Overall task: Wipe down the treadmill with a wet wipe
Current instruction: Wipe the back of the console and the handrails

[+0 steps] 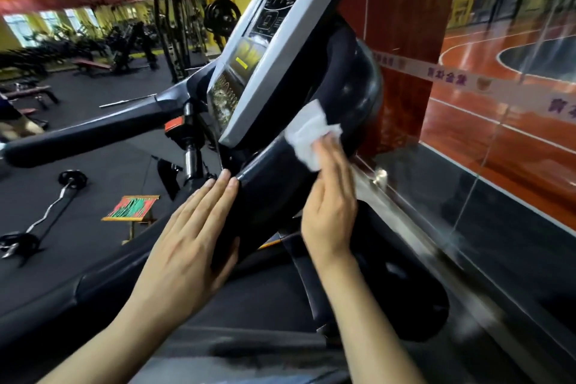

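Fingers (218, 193) of the left hand (187, 246) lie straight and together, flat against the dark treadmill console (274, 190). Further right, the right hand (330, 209) presses a white wet wipe (308, 134) onto the console's dark rim with extended fingers, just below the grey display panel (280, 50).

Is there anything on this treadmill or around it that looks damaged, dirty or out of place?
The lower part of the console screen looks smeared or blotchy with pale marks, though it may be reflection. A curl barbell lies loose on the gym floor. The right hand presses the wet wipe flat to the dark housing; no damage shows.
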{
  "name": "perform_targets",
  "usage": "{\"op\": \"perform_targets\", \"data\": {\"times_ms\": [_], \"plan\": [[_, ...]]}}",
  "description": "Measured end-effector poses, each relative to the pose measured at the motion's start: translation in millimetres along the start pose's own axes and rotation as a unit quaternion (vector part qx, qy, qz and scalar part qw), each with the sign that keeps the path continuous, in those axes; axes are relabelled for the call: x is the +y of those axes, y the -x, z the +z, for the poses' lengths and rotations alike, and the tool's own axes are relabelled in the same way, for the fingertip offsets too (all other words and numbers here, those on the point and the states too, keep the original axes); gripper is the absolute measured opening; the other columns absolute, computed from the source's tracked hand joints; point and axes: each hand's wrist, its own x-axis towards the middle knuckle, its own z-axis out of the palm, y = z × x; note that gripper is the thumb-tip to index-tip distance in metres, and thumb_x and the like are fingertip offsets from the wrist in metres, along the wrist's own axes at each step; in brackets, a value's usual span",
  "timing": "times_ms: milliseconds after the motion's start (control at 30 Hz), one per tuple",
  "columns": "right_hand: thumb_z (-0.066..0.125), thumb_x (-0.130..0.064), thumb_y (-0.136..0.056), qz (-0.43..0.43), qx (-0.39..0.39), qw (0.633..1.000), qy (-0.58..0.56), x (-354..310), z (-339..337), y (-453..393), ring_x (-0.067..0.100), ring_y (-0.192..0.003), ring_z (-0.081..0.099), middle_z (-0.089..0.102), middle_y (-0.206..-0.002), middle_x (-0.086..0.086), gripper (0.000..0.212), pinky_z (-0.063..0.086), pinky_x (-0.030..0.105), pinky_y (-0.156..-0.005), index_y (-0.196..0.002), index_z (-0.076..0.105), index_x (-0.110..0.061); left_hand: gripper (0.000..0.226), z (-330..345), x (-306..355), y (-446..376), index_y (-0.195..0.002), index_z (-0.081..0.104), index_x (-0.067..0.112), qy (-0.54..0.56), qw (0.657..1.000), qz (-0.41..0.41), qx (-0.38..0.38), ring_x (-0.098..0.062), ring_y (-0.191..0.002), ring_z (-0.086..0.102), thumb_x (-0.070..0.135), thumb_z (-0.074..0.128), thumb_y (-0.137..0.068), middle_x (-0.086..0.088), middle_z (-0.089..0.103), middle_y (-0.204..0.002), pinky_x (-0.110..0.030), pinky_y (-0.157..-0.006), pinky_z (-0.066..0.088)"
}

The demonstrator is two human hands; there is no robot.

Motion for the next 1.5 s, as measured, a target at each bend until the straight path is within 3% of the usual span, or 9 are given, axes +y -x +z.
{"op": "perform_targets", "data": {"times_ms": [167,333,600,800,867,967,1100,1333,1500], "plan": [[0.038,-0.003,-0.1,-0.046,-0.089,0.995,0.01,-34,20,34,0.03,-0.154,0.021,0.03,-0.161,0.017,0.048,0.018,0.052,-0.124,-0.147,0.048,-0.006,0.083,-8,-17,50,-0.16,0.025,0.004,-0.059,0.996,-0.067,-0.014,-0.023,-0.155,0.027,0.039,0.054,-0.091,-0.007,0.024,-0.169,-0.047,-0.121,0.03],[0.038,-0.019,-0.103,-0.205,-0.249,0.946,-0.008,-87,40,106,0.017,-0.152,0.027,0.033,-0.162,0.001,0.048,0.022,0.042,-0.124,-0.15,0.047,-0.014,0.084,-12,-41,98,-0.155,0.034,0.0,-0.108,0.985,-0.136,-0.003,-0.023,-0.154,0.028,0.053,0.053,-0.093,-0.01,0.03,-0.166,-0.047,-0.123,0.029],[0.036,-0.02,-0.102,-0.023,-0.112,0.993,0.036,-58,32,63,0.029,-0.155,0.017,0.022,-0.164,0.013,0.052,0.012,0.049,-0.125,-0.152,0.04,-0.005,0.083,-12,-43,106,-0.157,0.032,0.0,-0.135,0.981,-0.143,0.009,-0.024,-0.153,0.03,0.053,0.052,-0.096,-0.01,0.032,-0.165,-0.046,-0.122,0.03],[0.041,-0.018,-0.103,-0.244,-0.291,0.925,-0.023,-85,42,141,0.015,-0.151,0.028,0.035,-0.16,0.001,0.046,0.021,0.039,-0.124,-0.148,0.049,-0.014,0.081,-16,-56,112,-0.146,0.043,-0.007,-0.094,0.99,-0.106,-0.018,-0.03,-0.151,0.034,0.051,0.061,-0.091,-0.017,0.036,-0.162,-0.045,-0.122,0.03],[0.041,-0.011,-0.101,-0.247,-0.269,0.931,-0.016,-59,33,127,0.016,-0.151,0.03,0.038,-0.157,0.001,0.046,0.02,0.038,-0.124,-0.145,0.052,-0.013,0.089,-21,-60,113,-0.153,0.036,-0.004,-0.102,0.99,-0.089,-0.036,-0.027,-0.154,0.029,0.049,0.064,-0.087,-0.014,0.028,-0.166,-0.046,-0.122,0.031],[0.041,-0.008,-0.1,-0.133,-0.158,0.978,0.031,-17,21,93,0.023,-0.154,0.02,0.023,-0.165,-0.001,0.049,0.017,0.045,-0.125,-0.149,0.041,-0.006,0.095,-29,-63,122,-0.16,0.025,0.004,-0.122,0.987,-0.095,-0.043,-0.025,-0.155,0.025,0.054,0.058,-0.087,-0.009,0.023,-0.169,-0.047,-0.123,0.029],[0.031,-0.026,-0.108,-0.024,-0.104,0.994,0.03,-24,36,103,0.031,-0.156,0.01,0.018,-0.164,0.013,0.053,0.014,0.052,-0.125,-0.154,0.026,0.0,0.092,-28,-63,135,-0.159,0.029,0.002,-0.137,0.983,-0.124,-0.019,-0.026,-0.154,0.028,0.057,0.055,-0.09,-0.011,0.027,-0.167,-0.049,-0.123,0.029],[0.035,-0.036,-0.106,-0.206,-0.23,0.95,0.057,-57,56,183,0.014,-0.155,0.014,0.021,-0.163,-0.002,0.048,0.012,0.037,-0.126,-0.151,0.038,-0.019,0.094,-22,-73,140,-0.157,0.028,-0.002,-0.104,0.99,-0.1,0.006,-0.027,-0.153,0.03,0.054,0.061,-0.09,-0.012,0.027,-0.167,-0.05,-0.122,0.031],[0.034,-0.029,-0.105,-0.101,-0.122,0.982,0.102,-61,42,68,0.025,-0.155,0.016,0.028,-0.163,0.012,0.051,0.012,0.048,-0.126,-0.15,0.044,-0.006,0.092,-20,-74,142,-0.157,0.03,-0.001,-0.101,0.989,-0.112,0.009,-0.026,-0.154,0.029,0.054,0.06,-0.091,-0.012,0.029,-0.166,-0.048,-0.123,0.029]]}}
